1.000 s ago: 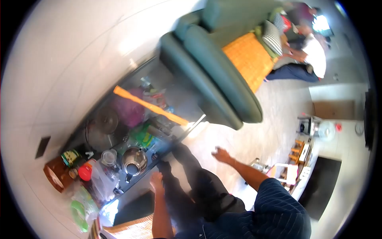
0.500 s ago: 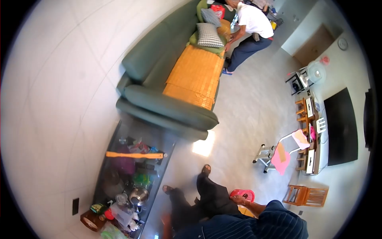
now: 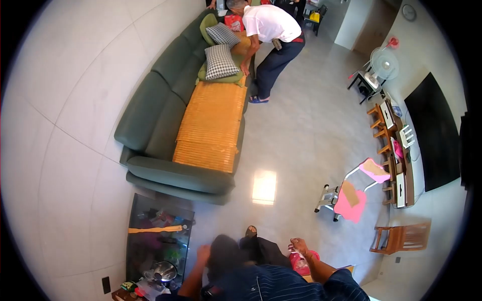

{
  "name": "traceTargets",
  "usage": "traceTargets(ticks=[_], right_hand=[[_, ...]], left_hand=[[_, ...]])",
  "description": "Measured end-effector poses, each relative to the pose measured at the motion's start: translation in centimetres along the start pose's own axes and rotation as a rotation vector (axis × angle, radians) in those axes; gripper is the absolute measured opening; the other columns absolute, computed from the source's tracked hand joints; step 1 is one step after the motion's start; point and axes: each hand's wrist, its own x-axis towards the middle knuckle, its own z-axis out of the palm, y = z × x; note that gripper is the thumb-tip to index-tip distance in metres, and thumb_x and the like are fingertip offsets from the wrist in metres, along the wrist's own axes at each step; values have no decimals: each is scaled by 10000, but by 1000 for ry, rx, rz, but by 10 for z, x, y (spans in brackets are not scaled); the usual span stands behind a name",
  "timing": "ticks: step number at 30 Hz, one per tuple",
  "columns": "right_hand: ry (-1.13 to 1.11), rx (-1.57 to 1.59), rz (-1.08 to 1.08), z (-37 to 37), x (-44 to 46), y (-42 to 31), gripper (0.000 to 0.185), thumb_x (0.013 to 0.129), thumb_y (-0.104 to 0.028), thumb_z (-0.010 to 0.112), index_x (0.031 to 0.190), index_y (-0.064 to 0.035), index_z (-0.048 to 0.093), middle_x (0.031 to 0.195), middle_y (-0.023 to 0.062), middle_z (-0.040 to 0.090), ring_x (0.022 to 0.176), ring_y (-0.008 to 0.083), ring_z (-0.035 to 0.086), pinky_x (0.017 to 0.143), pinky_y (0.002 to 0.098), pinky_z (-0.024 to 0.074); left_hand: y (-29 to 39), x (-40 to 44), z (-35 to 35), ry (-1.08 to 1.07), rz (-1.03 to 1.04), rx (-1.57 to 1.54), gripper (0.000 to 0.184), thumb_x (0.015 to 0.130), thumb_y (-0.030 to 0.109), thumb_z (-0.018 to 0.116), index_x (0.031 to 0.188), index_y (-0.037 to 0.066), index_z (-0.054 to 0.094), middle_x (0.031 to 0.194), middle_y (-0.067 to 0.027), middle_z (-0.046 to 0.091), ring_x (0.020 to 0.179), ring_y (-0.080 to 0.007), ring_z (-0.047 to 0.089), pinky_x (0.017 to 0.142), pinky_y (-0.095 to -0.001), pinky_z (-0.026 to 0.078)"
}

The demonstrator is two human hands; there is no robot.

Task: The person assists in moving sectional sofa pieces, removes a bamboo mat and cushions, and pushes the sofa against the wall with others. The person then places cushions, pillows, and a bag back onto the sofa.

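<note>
At the lower left, my left hand [image 3: 203,252] hangs beside my dark trousers, near the glass-topped table [image 3: 131,241]; its fingers are smeared and hard to read. My right hand [image 3: 299,246] is held out above a red plastic thing [image 3: 301,265], its kind partly hidden by my arm. The fingers there are loosely bent and apart, with nothing visible in them. A steel pot [image 3: 164,271] stands among the clutter on the table. Across the table lies a long orange-brown wooden strip [image 3: 155,230].
A green sofa [image 3: 150,113] with a bamboo mat [image 3: 208,125] runs along the left wall. Another person [image 3: 273,30] bends over cushions [image 3: 221,61] at its far end. To the right stand a pink chair [image 3: 350,203], a wooden chair [image 3: 401,238] and a fan [image 3: 384,62].
My view has shifted forward toward the sofa, and my legs have stepped on. My right hand has lifted a little off the red thing. The other person still bends at the sofa.
</note>
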Motion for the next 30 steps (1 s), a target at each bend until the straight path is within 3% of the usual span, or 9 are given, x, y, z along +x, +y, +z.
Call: traceTargets(ticks=[2, 4, 8, 11, 14, 18, 21, 25, 30], right_hand=[[40, -1, 38, -9, 5, -11, 339, 861, -295, 519, 969, 26, 519, 701, 120, 588, 544, 187, 571, 436, 266, 438], [74, 27, 77, -19, 13, -20, 319, 864, -282, 510, 963, 20, 521, 697, 117, 583, 532, 180, 560, 431, 261, 433], [103, 83, 130, -16, 23, -45, 272, 867, -258, 496, 948, 0, 520, 702, 115, 573, 520, 176, 548, 420, 260, 428], [79, 113, 199, -7, 31, -57, 282, 850, -271, 522, 992, -27, 515, 729, 126, 588, 556, 193, 565, 469, 289, 459], [34, 155, 254, 0, 30, -58, 312, 865, -289, 495, 1069, -52, 500, 803, 129, 609, 618, 213, 587, 534, 342, 499], [30, -187, 39, -5, 62, -3, 335, 836, -266, 564, 964, 42, 599, 795, 136, 641, 657, 192, 608, 576, 297, 477], [28, -429, -285, -3, 61, 4, 339, 826, -288, 573, 912, 37, 616, 793, 105, 640, 673, 158, 585, 580, 271, 455], [7, -370, 12, 14, 55, -61, 365, 849, -286, 500, 1021, 31, 557, 787, 139, 634, 638, 211, 593, 583, 361, 483], [32, -31, 197, 28, 44, -152, 368, 859, -286, 503, 1056, 24, 526, 803, 137, 621, 597, 211, 578, 515, 320, 475]], left_hand=[[24, 41, -6, -154, 24, -89, 289, 815, 263, 496, 676, 29, 594, 590, -74, 535, 502, -152, 484, 455, -316, 391], [52, 67, -5, -156, 1, -382, 236, 836, 258, 532, 792, 36, 599, 616, -18, 531, 516, -89, 477, 426, -244, 369], [94, 114, 0, -124, 80, -298, 237, 837, 247, 556, 888, 19, 594, 688, -24, 566, 560, -99, 510, 467, -245, 410], [152, 122, -17, -132, 10, -238, 332, 823, 300, 455, 736, 8, 588, 750, -180, 586, 737, -318, 560, 659, -400, 412], [136, 163, -3, -102, 239, 173, 411, 815, 372, 514, 898, -23, 592, 877, -202, 605, 853, -331, 563, 741, -387, 433], [207, 176, -29, 60, -182, -193, 818, 739, 497, 630, 1199, -129, 375, 1124, -282, 512, 1090, -337, 486, 916, -365, 383], [245, 197, -53, 78, 8, -491, 835, 734, 516, 625, 1192, -142, 390, 1190, -279, 466, 1124, -336, 462, 930, -366, 377], [254, 235, -52, -41, -651, -653, 1113, 664, 602, 649, 1266, -189, 148, 1219, -258, 445, 1102, -318, 476, 932, -370, 386], [252, 270, -45, 103, -921, -615, 1155, 655, 622, 641, 1244, -208, 94, 1218, -251, 442, 1088, -324, 479, 907, -403, 407]])
